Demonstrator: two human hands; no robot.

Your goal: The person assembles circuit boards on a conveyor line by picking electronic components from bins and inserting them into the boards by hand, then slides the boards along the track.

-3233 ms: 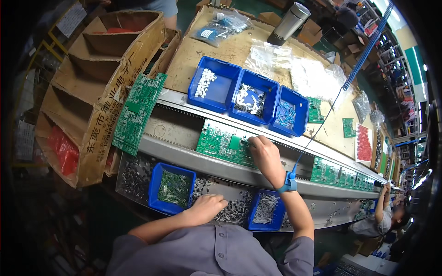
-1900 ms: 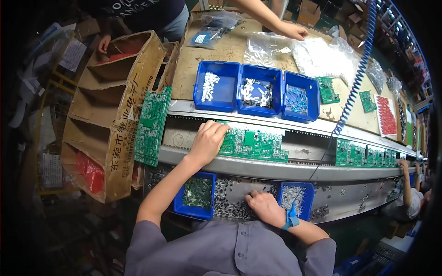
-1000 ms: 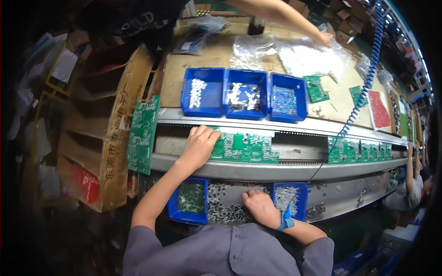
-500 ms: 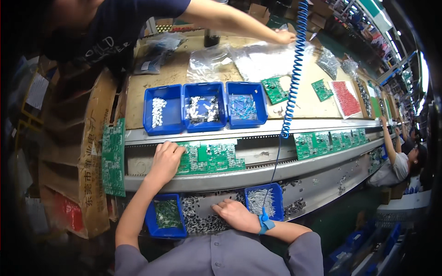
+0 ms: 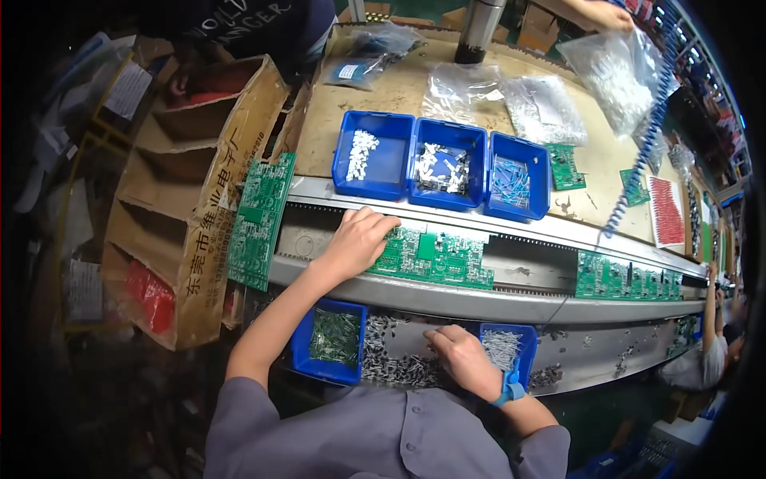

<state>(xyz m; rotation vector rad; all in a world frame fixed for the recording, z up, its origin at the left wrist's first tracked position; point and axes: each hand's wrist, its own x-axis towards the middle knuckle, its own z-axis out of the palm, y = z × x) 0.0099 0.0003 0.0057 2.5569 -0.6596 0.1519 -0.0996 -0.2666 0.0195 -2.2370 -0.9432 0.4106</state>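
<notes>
My left hand (image 5: 357, 239) rests flat on the left end of a green circuit board (image 5: 441, 258) that lies on the grey conveyor rail (image 5: 527, 299). My right hand (image 5: 461, 357) reaches down into a heap of small dark components (image 5: 396, 369) in the tray below the rail, fingers curled among them; whether it pinches one is hidden. A blue wristband sits on that wrist. A blue bin of green parts (image 5: 333, 339) is at the left of the heap, a blue bin of pale leaded parts (image 5: 505, 349) at the right.
Three blue bins (image 5: 441, 165) of small parts stand behind the rail. A green board (image 5: 259, 219) leans on a cardboard rack (image 5: 169, 191) at left. More boards (image 5: 634, 279) lie along the rail to the right. Plastic bags (image 5: 542, 104) lie on the bench; other people work opposite and far right.
My left hand stays on the circuit board. My right hand has shifted a little left, from the blue bin's edge into the loose component heap. The view has shifted.
</notes>
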